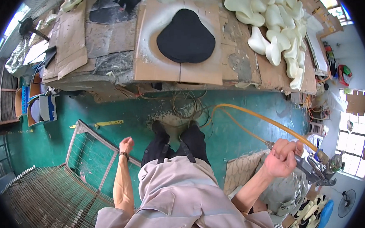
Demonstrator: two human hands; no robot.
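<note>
Head view: right hand (281, 158) wrapped around the spray gun (316, 169); left hand (126, 145) loosely curled, seemingly empty; black pad (186, 37) on cardboard (146, 70) atop the tabletop (113, 64).

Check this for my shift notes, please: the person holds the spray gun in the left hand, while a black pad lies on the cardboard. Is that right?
The hand is wrong: the head view shows the spray gun in the person's right hand. The black pad does lie on the cardboard.
</note>
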